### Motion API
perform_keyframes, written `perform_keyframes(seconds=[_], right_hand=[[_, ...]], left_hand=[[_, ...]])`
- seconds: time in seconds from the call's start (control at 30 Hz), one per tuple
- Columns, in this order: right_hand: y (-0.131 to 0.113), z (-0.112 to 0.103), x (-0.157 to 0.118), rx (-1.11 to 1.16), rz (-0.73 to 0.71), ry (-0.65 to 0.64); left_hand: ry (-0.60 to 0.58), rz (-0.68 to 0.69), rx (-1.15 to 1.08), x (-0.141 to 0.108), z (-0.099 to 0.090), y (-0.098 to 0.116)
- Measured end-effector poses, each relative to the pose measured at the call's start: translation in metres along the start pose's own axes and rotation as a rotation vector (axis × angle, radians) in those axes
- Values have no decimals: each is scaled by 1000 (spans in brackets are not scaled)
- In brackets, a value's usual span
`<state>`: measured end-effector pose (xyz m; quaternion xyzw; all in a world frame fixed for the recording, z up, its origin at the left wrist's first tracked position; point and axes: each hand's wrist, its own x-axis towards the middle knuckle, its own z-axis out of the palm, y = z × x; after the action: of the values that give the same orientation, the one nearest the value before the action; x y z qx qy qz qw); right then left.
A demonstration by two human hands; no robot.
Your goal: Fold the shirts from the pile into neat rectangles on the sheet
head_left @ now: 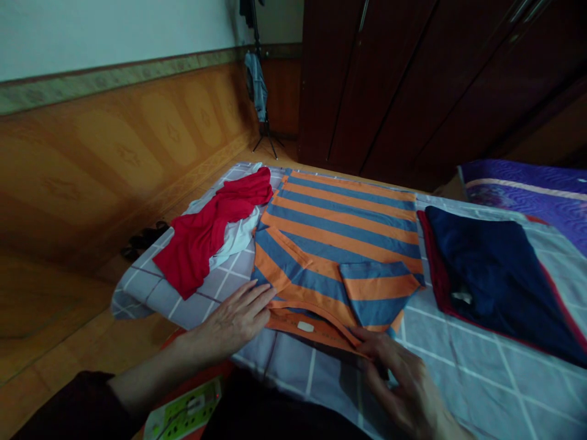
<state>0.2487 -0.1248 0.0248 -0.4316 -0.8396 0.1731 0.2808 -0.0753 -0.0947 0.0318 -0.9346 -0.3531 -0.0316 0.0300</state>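
An orange and blue-grey striped shirt (339,226) lies spread on the grey checked cloth (458,360), its neckline toward me and both sleeves folded inward over the body. My left hand (243,315) rests flat on the shirt's left shoulder beside the collar, fingers stretched out. At the right end of the collar my right hand (398,373) pinches the shirt's edge between thumb and fingers. A pale label shows inside the neckline, between my hands.
Crumpled red (202,232) and white clothes (236,235) lie at the left. Folded dark blue clothing (490,263) lies over red fabric at the right. A green power strip (186,409) is below my left forearm. Dark wardrobes (367,85) stand behind.
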Motion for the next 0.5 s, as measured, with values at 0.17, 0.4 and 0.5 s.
perform_keyframes(seconds=[0.17,0.4,0.5], right_hand=[[0,-4,0,82,101,31],[0,-2,-5,-29,-63,-73],[1,5,-11,-213,-143,-78]], left_hand=[[-38,10,-41,-3,-5,1],[-41,7,-216,-13,-11,3],[0,-15,-176,-15,-7,5]])
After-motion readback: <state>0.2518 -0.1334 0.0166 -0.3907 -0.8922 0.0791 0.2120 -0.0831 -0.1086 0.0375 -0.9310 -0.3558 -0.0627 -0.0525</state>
